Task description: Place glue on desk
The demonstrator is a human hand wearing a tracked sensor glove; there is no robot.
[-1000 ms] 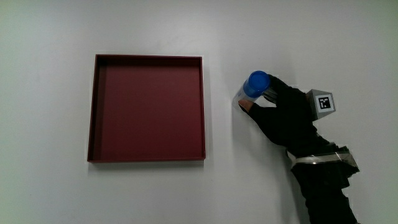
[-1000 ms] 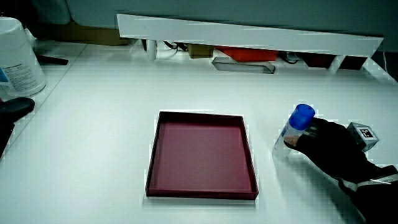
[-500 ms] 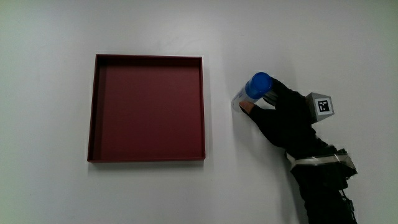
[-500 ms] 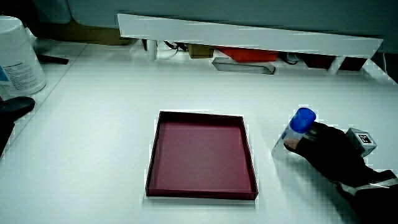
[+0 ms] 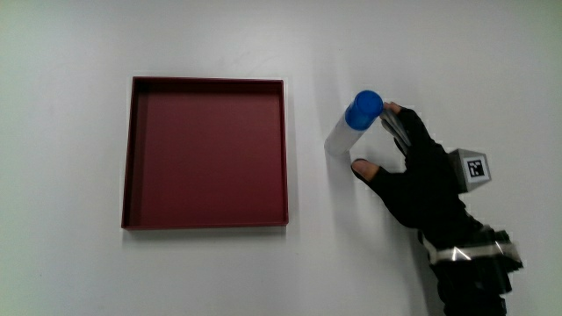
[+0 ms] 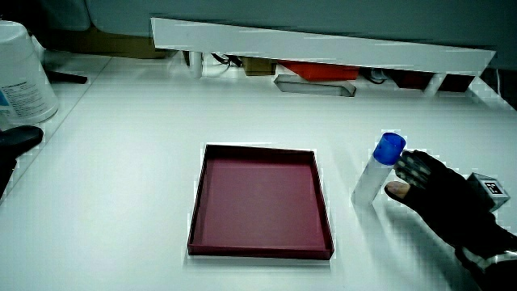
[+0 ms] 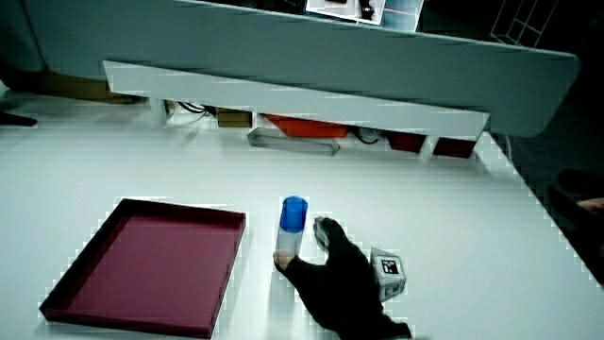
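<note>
The glue (image 5: 351, 125) stands upright on the counter (image 5: 439, 53), blue cap up, just beside the empty red tray (image 5: 208, 153) and well in from every edge. The hand (image 5: 413, 171) sits right beside it with fingers spread and thumb apart, holding nothing, though fingertips look very near the cap. The placing step looks done; the next move calls for a clean withdrawal without nudging the tall tube over.
</note>
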